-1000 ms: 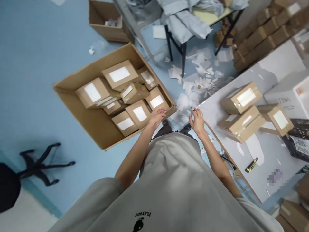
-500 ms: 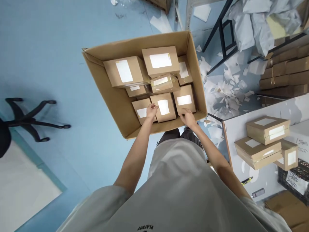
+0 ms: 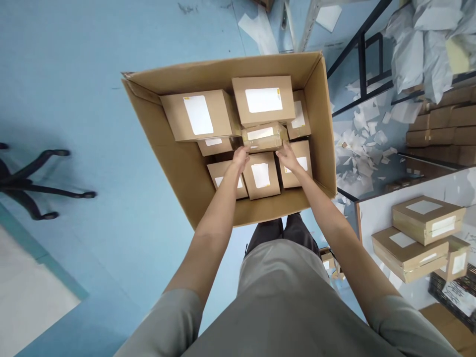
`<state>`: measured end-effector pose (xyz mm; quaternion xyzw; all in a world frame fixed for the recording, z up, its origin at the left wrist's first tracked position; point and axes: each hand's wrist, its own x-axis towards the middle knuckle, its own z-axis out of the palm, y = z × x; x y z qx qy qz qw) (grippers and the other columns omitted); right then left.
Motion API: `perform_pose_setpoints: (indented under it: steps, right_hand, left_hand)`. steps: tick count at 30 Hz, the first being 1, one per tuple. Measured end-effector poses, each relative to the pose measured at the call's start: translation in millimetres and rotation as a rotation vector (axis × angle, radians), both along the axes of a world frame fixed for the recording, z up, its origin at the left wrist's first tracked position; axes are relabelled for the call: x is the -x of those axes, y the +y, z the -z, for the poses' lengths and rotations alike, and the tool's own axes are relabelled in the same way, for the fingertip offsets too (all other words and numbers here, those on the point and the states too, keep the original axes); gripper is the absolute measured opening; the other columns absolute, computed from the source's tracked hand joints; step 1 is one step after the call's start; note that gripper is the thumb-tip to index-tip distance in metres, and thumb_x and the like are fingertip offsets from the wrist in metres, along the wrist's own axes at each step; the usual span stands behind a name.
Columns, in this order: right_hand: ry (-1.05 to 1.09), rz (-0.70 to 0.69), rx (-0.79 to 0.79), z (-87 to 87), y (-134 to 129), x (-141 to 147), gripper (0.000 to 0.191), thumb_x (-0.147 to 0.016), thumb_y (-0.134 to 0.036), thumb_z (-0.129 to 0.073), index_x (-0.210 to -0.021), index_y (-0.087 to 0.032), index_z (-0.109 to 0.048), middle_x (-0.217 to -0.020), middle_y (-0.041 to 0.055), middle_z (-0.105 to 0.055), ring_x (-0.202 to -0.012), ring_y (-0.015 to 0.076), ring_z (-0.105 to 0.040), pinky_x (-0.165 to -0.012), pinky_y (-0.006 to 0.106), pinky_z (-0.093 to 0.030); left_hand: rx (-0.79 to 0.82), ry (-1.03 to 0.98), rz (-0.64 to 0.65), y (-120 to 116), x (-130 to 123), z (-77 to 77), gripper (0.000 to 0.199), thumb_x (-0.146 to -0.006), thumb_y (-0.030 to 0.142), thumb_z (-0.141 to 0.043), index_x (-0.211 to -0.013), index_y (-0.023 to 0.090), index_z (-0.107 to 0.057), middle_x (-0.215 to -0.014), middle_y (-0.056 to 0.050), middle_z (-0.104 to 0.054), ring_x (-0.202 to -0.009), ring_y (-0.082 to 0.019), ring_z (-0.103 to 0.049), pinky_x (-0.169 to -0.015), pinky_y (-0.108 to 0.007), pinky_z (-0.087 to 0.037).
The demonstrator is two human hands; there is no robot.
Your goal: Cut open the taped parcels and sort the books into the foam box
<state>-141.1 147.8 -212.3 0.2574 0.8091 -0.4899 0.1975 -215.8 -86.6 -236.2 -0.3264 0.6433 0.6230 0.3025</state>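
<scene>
A large open carton [image 3: 178,168] in front of me holds several smaller cardboard boxes with white labels. My left hand [image 3: 241,158] is closed at the near left corner of a small taped cardboard box [image 3: 266,138] in the middle. At that box's near right corner, my right hand [image 3: 288,157] has its fingers bent against the side. Under my hands lie a labelled box [image 3: 266,191] in the centre of the near row, one to the left [image 3: 223,171] and one to the right [image 3: 303,148]. Two larger boxes [image 3: 201,116] [image 3: 263,106] sit in the far row.
Cardboard boxes [image 3: 412,250] are stacked on a white table [image 3: 372,213] at right. Scraps of paper [image 3: 357,153] litter the blue floor beside a black metal frame [image 3: 362,64]. Grey bags [image 3: 420,54] lie at upper right. A chair base [image 3: 44,186] stands at left.
Both hands have moved forward from the near row of boxes to the sides of the small taped box. The view has shifted slightly.
</scene>
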Motion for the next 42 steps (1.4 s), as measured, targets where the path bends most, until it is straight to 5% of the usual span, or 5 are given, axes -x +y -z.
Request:
perform_pose_setpoints:
  steps: [5, 12, 26, 35, 42]
  right_hand:
    - [0.097, 0.027, 0.028, -39.4, 3.7, -18.0, 0.08, -0.106, -0.051, -0.075, -0.176, -0.016, -0.057, -0.184, 0.0164, -0.054, -0.179, 0.0326, -0.039, -0.151, 0.056, -0.024]
    - [0.318, 0.338, 0.158, -162.8, 37.0, -127.2, 0.085, -0.098, -0.082, -0.074, -0.157, -0.021, -0.077, -0.167, 0.0172, -0.069, -0.151, 0.0368, -0.07, -0.131, 0.056, -0.057]
    - [0.606, 1.51, -0.297, -319.1, 81.1, -484.3, 0.065, -0.092, -0.085, -0.08, -0.114, -0.024, -0.084, -0.11, 0.0098, -0.087, -0.101, 0.029, -0.081, -0.098, 0.049, -0.071]
    - [0.482, 2.112, -0.582, -307.3, 78.9, -713.3, 0.069, -0.084, -0.089, -0.078, -0.102, -0.022, -0.071, -0.095, 0.0066, -0.081, -0.092, 0.0266, -0.081, -0.09, 0.05, -0.074]
    - [0.328, 2.101, -0.219, -243.1, 93.3, -744.6, 0.075, -0.067, -0.091, -0.079, -0.096, -0.023, -0.068, -0.092, 0.0096, -0.08, -0.09, 0.0317, -0.084, -0.093, 0.054, -0.073]
  left_hand:
    - [0.055, 0.07, 0.01, 0.5, -8.8, -41.2, 0.044, -0.104, 0.039, -0.078, -0.142, 0.017, -0.073, -0.146, -0.016, -0.078, -0.144, -0.033, -0.067, -0.128, -0.049, -0.051]
    - [0.1, 0.62, 0.367, 38.5, -52.3, -177.6, 0.062, -0.107, 0.063, -0.078, -0.151, 0.02, -0.077, -0.157, -0.018, -0.065, -0.155, -0.036, -0.061, -0.134, -0.045, -0.048]
    - [-0.51, 1.414, 1.177, 310.3, -296.1, -372.0, 0.053, -0.12, 0.056, -0.058, -0.166, 0.029, -0.062, -0.154, -0.016, -0.066, -0.149, -0.03, -0.066, -0.129, -0.05, -0.058]
    - [-0.929, 1.448, 1.652, 453.1, -581.5, -372.3, 0.049, -0.119, 0.042, -0.059, -0.165, 0.025, -0.055, -0.159, -0.017, -0.064, -0.15, -0.032, -0.064, -0.13, -0.052, -0.055]
    - [-0.438, 1.483, 2.226, 525.7, -671.0, -304.9, 0.039, -0.104, 0.011, -0.058, -0.14, 0.014, -0.07, -0.141, -0.023, -0.067, -0.137, -0.04, -0.062, -0.12, -0.058, -0.055]
